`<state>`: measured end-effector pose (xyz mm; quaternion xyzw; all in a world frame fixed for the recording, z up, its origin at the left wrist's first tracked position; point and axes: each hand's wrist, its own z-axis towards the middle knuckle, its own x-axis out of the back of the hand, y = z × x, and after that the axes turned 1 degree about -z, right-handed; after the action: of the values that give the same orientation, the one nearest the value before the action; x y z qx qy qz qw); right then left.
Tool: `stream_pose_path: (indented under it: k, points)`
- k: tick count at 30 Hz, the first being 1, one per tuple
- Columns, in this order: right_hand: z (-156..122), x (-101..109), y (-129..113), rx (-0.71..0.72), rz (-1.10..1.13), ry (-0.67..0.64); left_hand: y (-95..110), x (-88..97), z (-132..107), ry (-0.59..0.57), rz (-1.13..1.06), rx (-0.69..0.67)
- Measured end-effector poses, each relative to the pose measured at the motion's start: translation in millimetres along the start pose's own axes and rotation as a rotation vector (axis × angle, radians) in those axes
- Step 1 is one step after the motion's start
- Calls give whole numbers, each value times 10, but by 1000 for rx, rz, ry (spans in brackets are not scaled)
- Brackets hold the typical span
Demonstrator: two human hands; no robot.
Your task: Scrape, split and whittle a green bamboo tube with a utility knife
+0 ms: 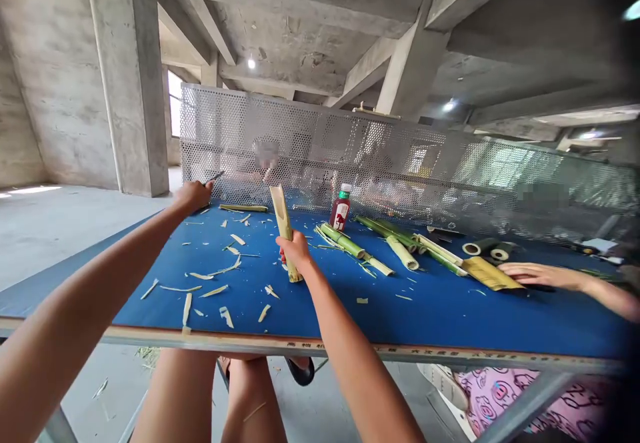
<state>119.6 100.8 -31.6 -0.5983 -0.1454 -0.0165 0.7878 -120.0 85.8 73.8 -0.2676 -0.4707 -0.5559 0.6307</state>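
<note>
Gripping tilted bamboo (283,219), right hand (296,251)

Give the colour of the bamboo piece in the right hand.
Pale straw yellow; the bamboo piece shows best in the head view.

**Nothing legible: a bottle label and a printed edge strip**

Toward twelve o'clock on the blue surface (450,323) stands a small bottle (341,208) with a green cap. Its red-and-white label (341,216) carries printed lettering and a small design, but both are too small and blurred to read, so no brand or wording can be made out. Toward six o'clock, a row of dark printed characters runs along the pale metal edge strip (400,348) of the surface. These are also too blurred and slanted to read. No number or sign can be read anywhere else.
</note>
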Motion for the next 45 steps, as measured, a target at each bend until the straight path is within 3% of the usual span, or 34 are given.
stream_pose_path:
  k: [2,4,7,11,15,17,19,22,24,28,33,39,45]
  points:
    - [33,8,17,-12,-3,30,44,-18,-84,63,28,-4]
    - [41,22,32,22,-27,72,177,-100,-278,92,44,-90]
    - [18,49,38,107,-152,179,407,-249,-618,49,33,-277]
    - [-1,68,21,169,-374,274,575,-379,-866,-5,74,-346]
    - [-22,58,-23,193,-604,352,603,-413,-760,53,152,-319]
    - [-52,46,-51,179,-684,358,528,-362,-556,83,167,-276]
    - [-80,33,-70,193,-717,339,362,-260,-276,93,160,-137]
    - [-67,23,-57,204,-630,314,52,-81,101,41,116,140]
    - [-13,21,-22,126,-444,266,-55,-14,177,75,101,141]
    - [89,16,48,37,-53,154,138,-79,-181,102,109,-126]
    - [65,8,47,59,16,155,512,-296,-767,17,77,-381]
    - [19,6,40,144,-245,291,516,-447,-798,-64,34,-363]
    - [1,50,15,174,-558,445,610,-441,-833,-89,-20,-326]
